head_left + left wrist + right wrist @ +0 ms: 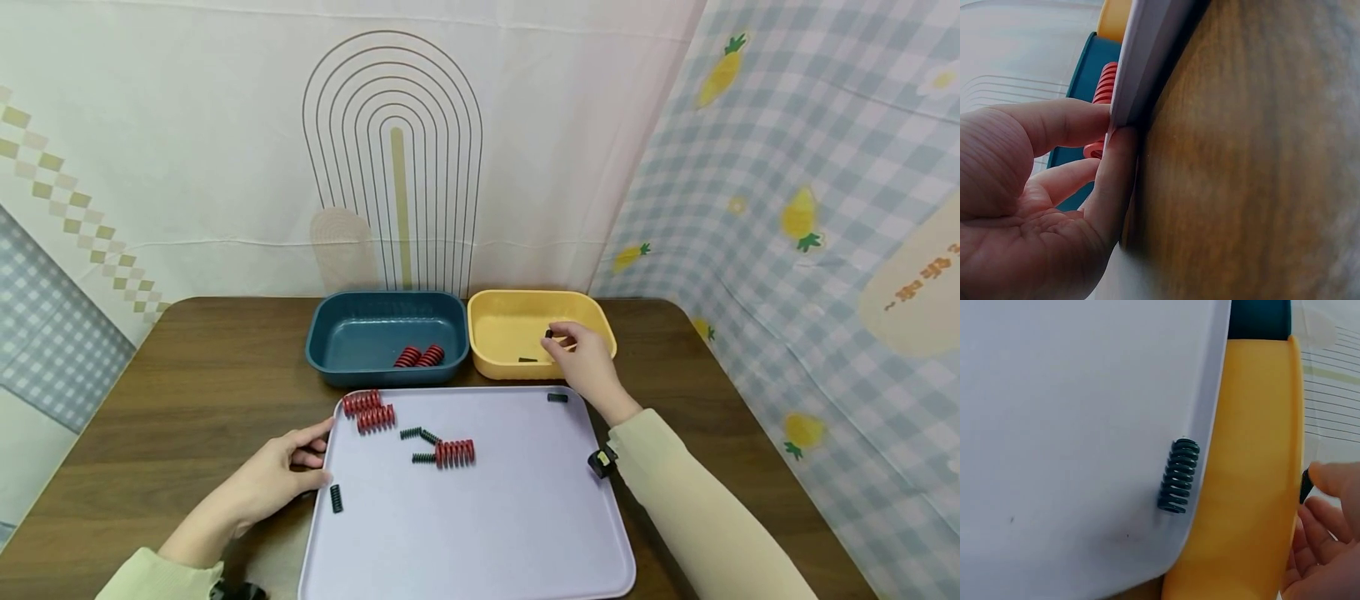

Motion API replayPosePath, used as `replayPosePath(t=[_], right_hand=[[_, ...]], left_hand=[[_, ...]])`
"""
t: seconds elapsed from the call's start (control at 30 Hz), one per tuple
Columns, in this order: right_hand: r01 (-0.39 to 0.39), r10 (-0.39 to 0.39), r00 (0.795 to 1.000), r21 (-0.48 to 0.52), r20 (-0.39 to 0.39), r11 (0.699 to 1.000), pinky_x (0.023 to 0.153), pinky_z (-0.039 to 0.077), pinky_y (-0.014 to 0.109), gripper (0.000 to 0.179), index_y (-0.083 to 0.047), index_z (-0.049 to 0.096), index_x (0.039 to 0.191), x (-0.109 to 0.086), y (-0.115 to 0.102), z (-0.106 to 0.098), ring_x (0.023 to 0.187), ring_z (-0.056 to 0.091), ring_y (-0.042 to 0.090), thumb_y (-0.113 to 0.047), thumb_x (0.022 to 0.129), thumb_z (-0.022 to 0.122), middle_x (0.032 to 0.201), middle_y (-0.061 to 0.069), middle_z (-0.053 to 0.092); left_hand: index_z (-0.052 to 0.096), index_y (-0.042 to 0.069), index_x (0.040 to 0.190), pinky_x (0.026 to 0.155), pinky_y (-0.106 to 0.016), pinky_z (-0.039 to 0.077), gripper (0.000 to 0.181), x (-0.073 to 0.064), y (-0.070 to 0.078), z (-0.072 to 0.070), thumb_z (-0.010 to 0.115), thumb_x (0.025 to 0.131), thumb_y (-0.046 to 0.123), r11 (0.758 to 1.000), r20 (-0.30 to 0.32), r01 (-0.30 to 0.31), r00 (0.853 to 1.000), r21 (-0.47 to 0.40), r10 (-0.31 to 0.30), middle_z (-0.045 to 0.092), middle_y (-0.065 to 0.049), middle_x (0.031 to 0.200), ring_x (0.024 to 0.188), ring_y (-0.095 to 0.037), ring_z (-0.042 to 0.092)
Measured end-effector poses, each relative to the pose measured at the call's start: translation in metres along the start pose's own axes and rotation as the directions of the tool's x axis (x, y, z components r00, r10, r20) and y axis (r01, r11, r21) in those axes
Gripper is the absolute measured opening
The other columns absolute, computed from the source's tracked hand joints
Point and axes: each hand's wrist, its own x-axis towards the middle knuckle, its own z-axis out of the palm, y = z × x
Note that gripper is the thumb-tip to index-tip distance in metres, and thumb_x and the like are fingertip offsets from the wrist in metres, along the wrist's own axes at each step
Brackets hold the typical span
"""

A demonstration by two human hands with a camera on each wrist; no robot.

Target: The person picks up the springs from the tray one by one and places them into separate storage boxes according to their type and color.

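Observation:
My right hand is over the yellow bin, pinching a small dark green spring between thumb and finger. Below it, another dark spring lies in that bin. My left hand grips the left rim of the pale lilac tray, with thumb and fingers on either side of the edge in the left wrist view. Several red springs and dark green springs lie on the tray, among them a red spring near the middle, a green spring by the left rim and one green spring at the far right corner.
A dark blue bin stands left of the yellow one, holding two red springs. Both bins are just beyond the tray on a brown wooden table. Patterned cloths hang behind and to the right.

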Motion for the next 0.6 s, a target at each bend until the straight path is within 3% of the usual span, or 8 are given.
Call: replayPosePath(t=[0.6], right_hand=[[-0.09,0.091,0.996,-0.049,0.01,0.995,0.076,0.051,0.04,0.039,-0.004,0.061,0.128,0.0083,0.005,0.007,0.102,0.056,0.027,-0.024,0.095,0.064,0.12,0.011,0.061]], left_hand=[[0.038,0.004,0.148,0.076,-0.025,0.05,0.075,0.0003,-0.001,-0.0011,0.075,0.083,0.007,1.0,0.008,0.005,1.0,0.0,-0.005,0.05,-0.014,0.119,0.099,-0.024,0.053]])
